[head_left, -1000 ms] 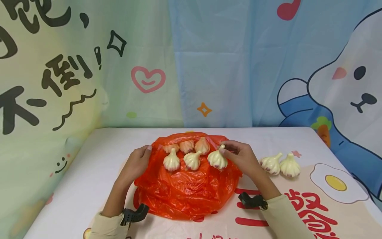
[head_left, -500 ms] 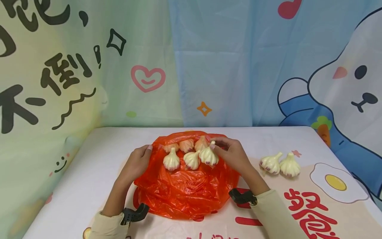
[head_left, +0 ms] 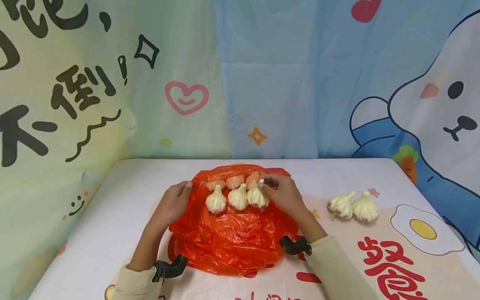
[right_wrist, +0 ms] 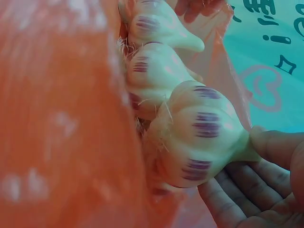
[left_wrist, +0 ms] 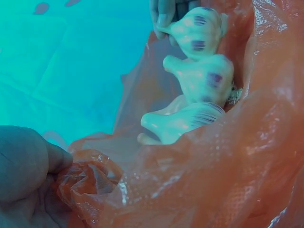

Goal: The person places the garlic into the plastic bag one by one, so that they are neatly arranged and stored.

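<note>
A red plastic bag (head_left: 232, 241) lies spread on the table, its left edge pinched by my left hand (head_left: 173, 205). In the left wrist view that hand's thumb (left_wrist: 59, 156) presses on the crumpled film. My right hand (head_left: 285, 193) pinches the stem of a garlic bulb (head_left: 257, 197), as the right wrist view also shows. This bulb touches a middle bulb (head_left: 238, 197); a third bulb (head_left: 216, 200) sits at the left of the row. Behind them, several more bulbs (head_left: 235, 182) show partly through the red film.
Two more garlic bulbs (head_left: 365, 207) lie side by side on the table, right of the bag. The white table (head_left: 150, 175) has a printed cloth with a fried egg (head_left: 423, 229) and red characters. A patterned curtain (head_left: 270, 83) hangs behind the far edge.
My right hand has moved left with its garlic bulb, bringing it against the middle one, which now stands more upright. My left hand has stayed on the bag's edge.
</note>
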Action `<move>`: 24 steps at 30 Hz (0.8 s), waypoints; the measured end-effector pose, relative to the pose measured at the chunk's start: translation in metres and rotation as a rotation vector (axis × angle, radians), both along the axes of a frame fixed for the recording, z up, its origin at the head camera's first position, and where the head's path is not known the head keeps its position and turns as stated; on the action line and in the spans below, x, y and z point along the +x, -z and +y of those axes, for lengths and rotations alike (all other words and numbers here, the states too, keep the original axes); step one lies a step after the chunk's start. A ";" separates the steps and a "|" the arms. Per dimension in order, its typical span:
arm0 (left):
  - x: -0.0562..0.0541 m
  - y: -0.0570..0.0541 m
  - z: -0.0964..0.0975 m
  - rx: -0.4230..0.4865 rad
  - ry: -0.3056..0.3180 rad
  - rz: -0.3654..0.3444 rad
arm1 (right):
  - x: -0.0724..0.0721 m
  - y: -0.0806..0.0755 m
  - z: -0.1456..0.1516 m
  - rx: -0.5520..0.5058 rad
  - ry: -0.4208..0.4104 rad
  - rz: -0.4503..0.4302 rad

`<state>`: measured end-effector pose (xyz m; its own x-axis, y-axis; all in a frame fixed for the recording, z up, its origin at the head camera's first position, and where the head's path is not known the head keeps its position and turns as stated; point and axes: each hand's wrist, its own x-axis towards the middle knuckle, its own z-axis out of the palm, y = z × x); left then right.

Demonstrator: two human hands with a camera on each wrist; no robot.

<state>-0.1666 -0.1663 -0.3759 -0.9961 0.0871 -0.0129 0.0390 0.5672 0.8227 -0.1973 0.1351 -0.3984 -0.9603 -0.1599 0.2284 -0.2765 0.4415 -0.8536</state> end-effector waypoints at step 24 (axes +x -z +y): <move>-0.001 0.000 -0.003 -0.013 -0.002 0.004 | -0.009 0.018 -0.017 0.076 0.028 -0.048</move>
<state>-0.1671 -0.1689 -0.3756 -0.9963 0.0854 -0.0100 0.0414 0.5779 0.8150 -0.2065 0.1184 -0.4167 -0.9742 -0.1478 0.1704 -0.2229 0.5127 -0.8292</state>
